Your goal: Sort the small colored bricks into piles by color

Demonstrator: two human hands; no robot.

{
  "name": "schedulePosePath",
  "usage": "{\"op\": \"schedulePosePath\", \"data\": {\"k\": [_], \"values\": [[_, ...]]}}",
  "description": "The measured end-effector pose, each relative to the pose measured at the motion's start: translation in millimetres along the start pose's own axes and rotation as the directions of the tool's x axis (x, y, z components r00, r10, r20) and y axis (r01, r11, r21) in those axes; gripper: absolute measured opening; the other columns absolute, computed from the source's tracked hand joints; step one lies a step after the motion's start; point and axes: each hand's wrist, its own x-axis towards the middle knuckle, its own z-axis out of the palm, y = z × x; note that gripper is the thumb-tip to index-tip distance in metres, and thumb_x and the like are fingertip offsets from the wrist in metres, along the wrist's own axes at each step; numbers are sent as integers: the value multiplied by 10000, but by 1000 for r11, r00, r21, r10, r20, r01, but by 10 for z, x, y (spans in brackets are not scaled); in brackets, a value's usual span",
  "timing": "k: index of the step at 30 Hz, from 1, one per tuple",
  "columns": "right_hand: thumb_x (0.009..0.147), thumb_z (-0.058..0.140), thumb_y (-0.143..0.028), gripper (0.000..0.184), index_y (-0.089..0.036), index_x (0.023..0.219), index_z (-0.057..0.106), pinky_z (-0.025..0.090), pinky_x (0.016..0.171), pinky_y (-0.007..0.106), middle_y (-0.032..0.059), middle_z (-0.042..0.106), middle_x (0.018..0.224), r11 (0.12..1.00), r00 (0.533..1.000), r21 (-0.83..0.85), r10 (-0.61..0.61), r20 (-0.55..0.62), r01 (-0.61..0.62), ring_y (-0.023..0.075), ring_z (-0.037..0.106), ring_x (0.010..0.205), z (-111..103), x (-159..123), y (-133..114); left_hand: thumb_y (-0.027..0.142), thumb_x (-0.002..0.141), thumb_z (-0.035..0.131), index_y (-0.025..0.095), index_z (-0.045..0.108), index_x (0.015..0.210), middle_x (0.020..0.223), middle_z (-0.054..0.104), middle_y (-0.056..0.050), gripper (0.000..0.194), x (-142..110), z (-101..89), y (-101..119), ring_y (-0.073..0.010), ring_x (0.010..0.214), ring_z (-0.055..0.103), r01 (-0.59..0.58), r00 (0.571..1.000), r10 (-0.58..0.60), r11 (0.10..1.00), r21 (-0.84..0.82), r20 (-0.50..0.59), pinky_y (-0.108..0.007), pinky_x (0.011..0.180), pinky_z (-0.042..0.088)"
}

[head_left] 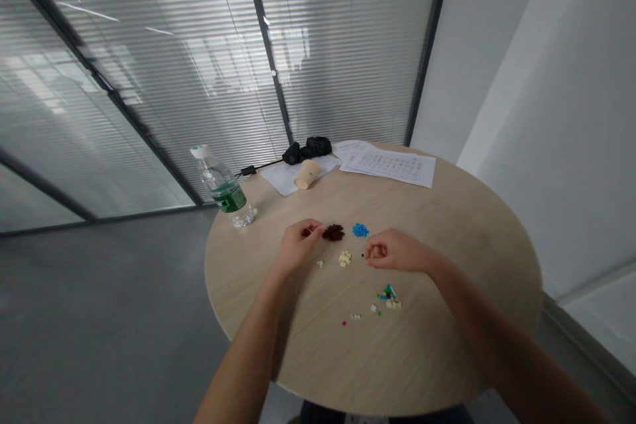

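My left hand (299,243) is closed at the left edge of a heap of dark brown building bricks (333,232), thumb and forefinger drawn together. What its fingers hold, if anything, is too small to tell. To the right, my right hand (390,250) rests with curled fingers, their inside partly hidden. A tiny dark piece (362,255) lies by its fingertips. Blue bricks (360,230) form a small heap between the hands, with cream bricks (344,258) nearer to me. A few white pieces (320,264) lie below my left hand.
A mixed heap of coloured bricks (390,296) and a red piece (344,323) lie toward the front of the round wooden table (447,205). A water bottle (229,195) stands at the left edge. Behind are a tipped paper cup (307,173), printed sheets (390,165) and a black bundle (308,149).
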Motion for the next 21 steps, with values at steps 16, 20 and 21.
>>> {"op": "schedulePosePath", "data": {"k": [16,20,21], "values": [[810,638,-247,77,-184,824,679,336,535,199,-21,594,603,931,863,-204,-358,-357,302,90,487,534,228,90,-106,468,756,561,129,644,714,496,417,53,352,-74,234,121,-64,461,347,19,926,77,968,-249,370,-197,467,252],[825,620,-268,106,-191,859,685,351,537,205,-10,617,626,940,869,-202,-331,-367,273,98,507,546,219,86,-106,421,767,552,139,675,754,530,493,32,308,-47,146,98,-85,492,408,-5,941,57,988,-155,332,-206,494,311],[828,614,-268,117,-191,878,687,359,540,207,-4,628,639,943,869,-200,-324,-373,265,100,514,550,209,83,-101,399,773,546,140,680,755,567,539,16,292,-30,103,68,-95,523,443,-15,958,41,996,-92,285,-212,517,336]]}}
